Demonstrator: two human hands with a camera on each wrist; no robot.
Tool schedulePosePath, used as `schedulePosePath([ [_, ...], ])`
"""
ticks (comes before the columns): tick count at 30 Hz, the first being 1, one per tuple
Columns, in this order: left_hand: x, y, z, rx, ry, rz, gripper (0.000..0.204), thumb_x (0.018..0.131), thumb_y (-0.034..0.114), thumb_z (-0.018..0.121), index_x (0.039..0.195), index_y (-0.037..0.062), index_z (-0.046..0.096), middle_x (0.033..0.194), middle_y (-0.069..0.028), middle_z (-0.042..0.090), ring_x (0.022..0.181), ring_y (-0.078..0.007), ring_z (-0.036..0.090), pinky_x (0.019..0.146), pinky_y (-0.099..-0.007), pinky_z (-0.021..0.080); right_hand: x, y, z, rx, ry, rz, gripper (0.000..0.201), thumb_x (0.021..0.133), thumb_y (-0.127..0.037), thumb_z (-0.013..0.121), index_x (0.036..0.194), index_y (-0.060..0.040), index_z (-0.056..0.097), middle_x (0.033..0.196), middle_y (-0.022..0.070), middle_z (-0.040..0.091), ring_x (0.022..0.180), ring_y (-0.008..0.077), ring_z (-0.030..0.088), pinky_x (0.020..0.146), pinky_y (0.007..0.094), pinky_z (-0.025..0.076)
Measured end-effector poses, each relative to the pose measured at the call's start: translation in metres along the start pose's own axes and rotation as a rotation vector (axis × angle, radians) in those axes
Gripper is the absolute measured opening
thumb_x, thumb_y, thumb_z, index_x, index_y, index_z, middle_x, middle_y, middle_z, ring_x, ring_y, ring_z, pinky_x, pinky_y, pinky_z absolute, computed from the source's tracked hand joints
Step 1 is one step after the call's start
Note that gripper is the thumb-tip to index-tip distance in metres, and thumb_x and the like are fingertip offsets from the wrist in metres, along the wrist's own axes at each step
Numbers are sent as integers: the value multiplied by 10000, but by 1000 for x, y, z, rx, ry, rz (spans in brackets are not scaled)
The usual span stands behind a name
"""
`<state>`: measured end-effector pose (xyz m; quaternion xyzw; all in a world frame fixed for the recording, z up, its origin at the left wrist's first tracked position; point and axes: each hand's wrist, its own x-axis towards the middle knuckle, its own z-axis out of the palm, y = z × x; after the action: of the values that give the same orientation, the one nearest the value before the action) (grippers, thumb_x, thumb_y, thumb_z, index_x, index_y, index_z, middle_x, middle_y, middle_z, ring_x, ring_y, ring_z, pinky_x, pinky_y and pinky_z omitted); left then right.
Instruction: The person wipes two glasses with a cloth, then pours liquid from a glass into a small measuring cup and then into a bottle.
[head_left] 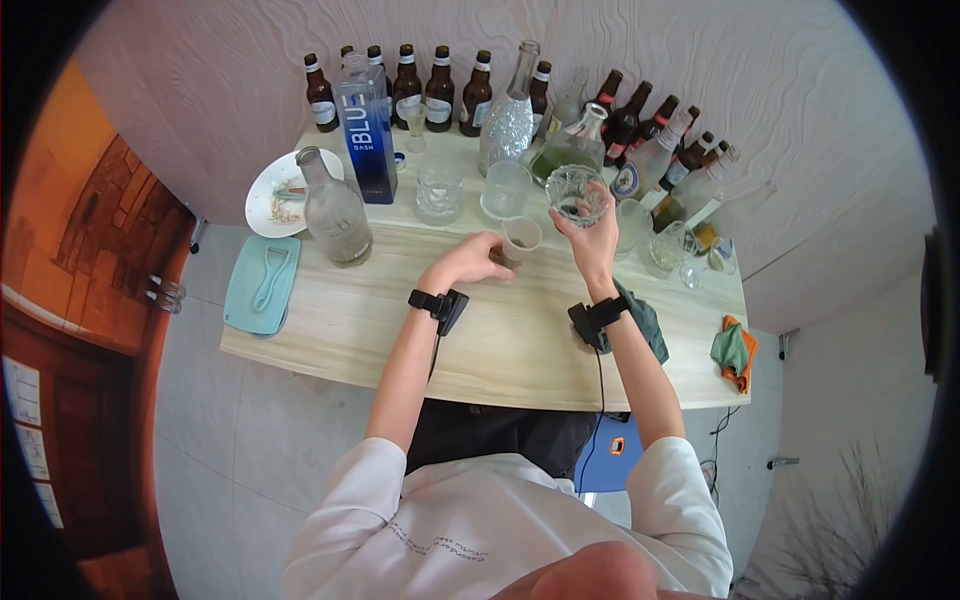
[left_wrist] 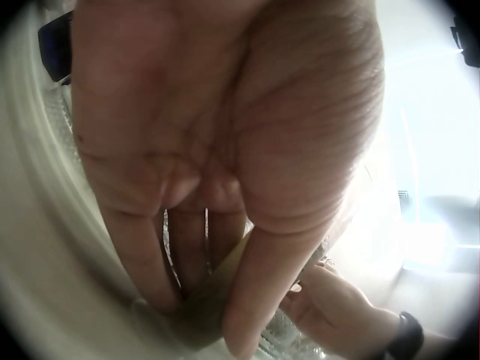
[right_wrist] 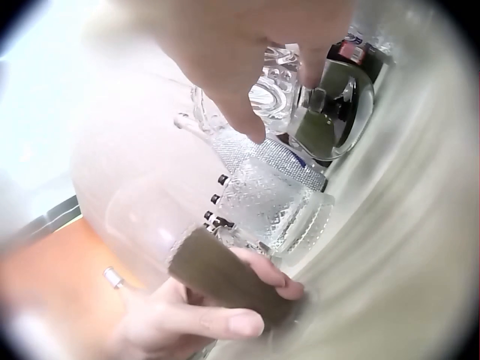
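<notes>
My left hand (head_left: 465, 262) holds a small translucent cup (head_left: 522, 236) low over the front half of the table. The right wrist view shows its thumb and fingers on either side of the cup (right_wrist: 225, 274), which looks olive-brown there. My right hand (head_left: 592, 240) grips a clear cut-glass tumbler (head_left: 572, 190) just beyond and to the right, its wide mouth facing up towards the head camera. Fingers of the right hand (right_wrist: 247, 52) lie against the glass in the right wrist view. In the left wrist view the palm of the left hand (left_wrist: 225, 135) hides much of the cup.
Behind the hands stand two glass tumblers (head_left: 439, 195), a blue bottle (head_left: 368, 135), a clear bottle (head_left: 335, 215) and a round flask (head_left: 575, 150). Brown bottles (head_left: 440, 90) line the back. Left lie a plate (head_left: 262, 205) and a peeler (head_left: 272, 275) on a blue board (head_left: 240, 300); right, cloths (head_left: 735, 352).
</notes>
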<state>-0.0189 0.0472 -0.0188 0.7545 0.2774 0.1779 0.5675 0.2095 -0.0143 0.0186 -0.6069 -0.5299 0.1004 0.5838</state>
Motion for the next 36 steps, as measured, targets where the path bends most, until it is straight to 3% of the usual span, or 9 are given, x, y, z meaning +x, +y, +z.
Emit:
schedulePosePath([
  [3,-2,4,0,-17,7,-6,448,820,55,832,1240,1,683,1145,-85,773,1064,-177,725,968,-338,555,11,21,7,4,46,145,850,729,-256,942,1406,6,499,1338,128,605,1126,232,672,949,370,529],
  [9,2,-5,0,38,5,-2,442,827,46,835,1239,-2,683,1146,-89,774,1075,-181,729,978,-337,562,17,43,24,-49,69,163,874,727,-274,944,1411,23,487,1350,143,595,1138,236,662,976,371,521],
  [15,2,-5,2,-17,29,-5,432,824,23,824,1233,4,686,1142,-84,773,1074,-177,727,977,-336,561,14,40,25,83,30,190,971,730,-244,952,1477,42,401,1374,156,584,1196,263,639,1008,366,517],
  [18,3,-7,0,0,4,-19,454,813,14,822,1245,4,681,1144,-87,772,1061,-172,725,969,-335,558,-1,36,8,202,-112,303,1021,756,-215,940,1530,55,331,1398,172,577,1224,261,625,1007,378,524],
  [19,2,-4,1,-25,7,-30,465,802,9,825,1243,-2,680,1143,-89,771,1047,-173,723,963,-330,554,-14,48,5,141,-53,339,938,806,-222,905,1525,53,369,1414,188,575,1256,266,607,1015,390,525],
  [23,6,-1,3,-13,7,-19,454,799,19,835,1227,-8,686,1131,-90,774,1038,-182,726,959,-332,558,-56,24,-48,1,-169,354,736,882,-281,835,1447,44,493,1431,202,543,1286,294,572,1034,390,512],
  [28,30,13,24,123,-31,7,446,784,40,852,1196,-23,696,1098,-94,781,1013,-198,736,927,-345,572,-71,26,-83,-133,-4,351,823,895,-325,817,1496,61,409,1486,237,447,1376,324,468,1133,428,436],
  [34,60,25,58,312,46,34,380,769,72,862,1114,-12,726,1055,-108,791,981,-241,751,899,-368,576,-34,59,-75,-186,196,262,1015,828,-351,879,1550,86,316,1539,254,385,1447,351,391,1169,437,384],
  [36,63,22,64,257,111,70,396,736,92,865,1087,-28,727,1030,-186,779,960,-294,758,873,-390,586,-22,71,-70,-269,215,249,1048,805,-331,891,1544,114,297,1517,277,405,1448,390,390,1190,445,365],
])
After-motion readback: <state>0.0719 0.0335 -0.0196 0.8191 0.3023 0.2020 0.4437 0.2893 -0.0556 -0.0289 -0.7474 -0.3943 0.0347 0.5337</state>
